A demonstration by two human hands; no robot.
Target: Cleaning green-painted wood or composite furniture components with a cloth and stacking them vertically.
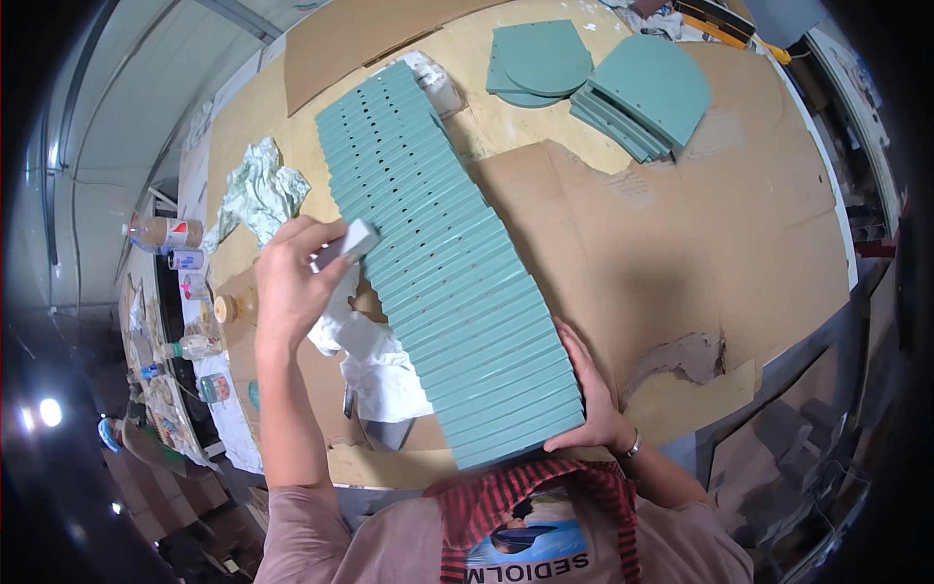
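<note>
Green panels [462, 287] — probably stiff, heavy together, best held at both ends — right hand [598, 414] spreads against them, left hand [300, 274] pinches grey block [356, 239].

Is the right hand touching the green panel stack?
Touching: in the head view, the right hand has its fingers and thumb against the green panel stack.

Bright lamp [50, 413], pale wall [122, 122], perhaps.

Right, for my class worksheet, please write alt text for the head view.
A left hand holds a grey block at the left edge of a long row of green boards, while the right hand rests against the row's near right corner. Rounded green boards lie farther back, a crumpled cloth to the left.
</note>
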